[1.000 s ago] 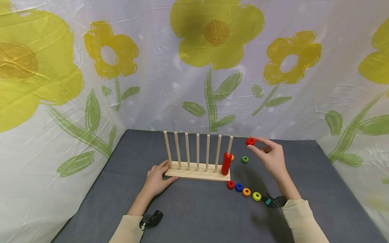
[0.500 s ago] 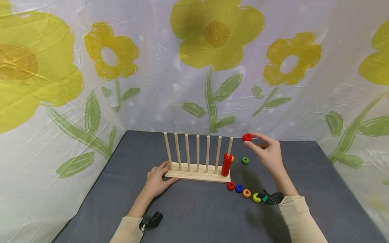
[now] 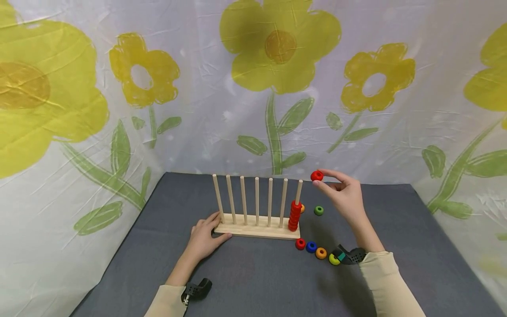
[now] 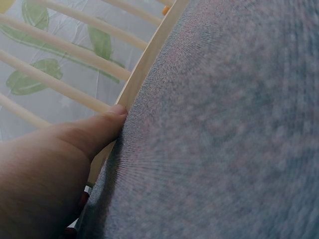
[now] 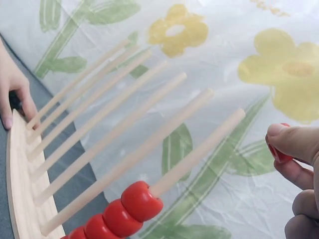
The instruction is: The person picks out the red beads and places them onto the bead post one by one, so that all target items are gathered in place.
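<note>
A wooden peg rack (image 3: 253, 228) with a row of upright pegs stands on the table. My left hand (image 3: 203, 237) holds its left end, thumb along the front edge and fingers behind; the left wrist view shows the thumb (image 4: 107, 124) against the base. Red beads (image 3: 294, 215) are stacked on the rightmost peg, whose upper part is bare. Between right thumb and index finger I pinch a red bead (image 3: 317, 175). This right hand (image 3: 345, 193) is to the right of that peg's tip, the bead apart from it, as the right wrist view also shows.
In front of the rack's right end lie loose red (image 3: 300, 244), blue (image 3: 311, 247), orange (image 3: 321, 253) and yellow (image 3: 334, 259) beads. Farther back are a green bead (image 3: 318, 210) and a partly hidden orange one (image 3: 303, 208). A flowered cloth (image 3: 206, 132) hangs behind the table.
My right hand has moved left and slightly up with the red bead, closer to the rightmost peg's tip. The left hand and the rack have stayed in place.
</note>
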Available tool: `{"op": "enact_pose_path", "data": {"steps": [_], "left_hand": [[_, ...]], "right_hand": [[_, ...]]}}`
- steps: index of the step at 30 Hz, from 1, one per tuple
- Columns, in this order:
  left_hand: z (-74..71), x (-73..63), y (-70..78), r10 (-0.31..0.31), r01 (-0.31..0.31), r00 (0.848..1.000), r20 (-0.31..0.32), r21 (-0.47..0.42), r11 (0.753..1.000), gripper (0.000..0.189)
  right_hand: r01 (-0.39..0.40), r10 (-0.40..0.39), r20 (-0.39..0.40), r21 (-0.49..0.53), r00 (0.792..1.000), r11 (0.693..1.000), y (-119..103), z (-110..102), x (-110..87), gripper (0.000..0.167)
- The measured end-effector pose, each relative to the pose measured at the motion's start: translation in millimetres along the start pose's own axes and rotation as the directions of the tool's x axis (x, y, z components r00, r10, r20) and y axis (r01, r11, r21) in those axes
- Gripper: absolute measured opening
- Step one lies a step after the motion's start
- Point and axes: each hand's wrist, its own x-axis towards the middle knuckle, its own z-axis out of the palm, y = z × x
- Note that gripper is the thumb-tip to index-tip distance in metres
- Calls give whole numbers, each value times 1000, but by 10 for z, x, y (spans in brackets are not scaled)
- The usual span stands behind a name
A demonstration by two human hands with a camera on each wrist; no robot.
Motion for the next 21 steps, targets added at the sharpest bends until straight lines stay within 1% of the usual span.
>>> {"op": "enact_pose_path", "data": {"steps": [6, 11, 18, 21], "left_hand": [[6, -3, 2, 13, -13, 1000, -20, -5, 1000, 82], [13, -2, 3, 27, -27, 999, -47, 9, 1000, 81], [14, -1, 14, 9, -8, 1000, -28, 19, 1000, 81], [12, -8, 18, 12, -11, 1000, -29, 21, 1000, 81]], "right_hand": [[23, -23, 18, 12, 1000, 1000, -47, 40, 29, 35], [27, -29, 35, 55, 999, 998, -70, 65, 54, 34], [17, -22, 54, 95, 998, 995, -102, 112, 55, 33], [12, -18, 63, 100, 998, 995, -114, 132, 50, 34]]}}
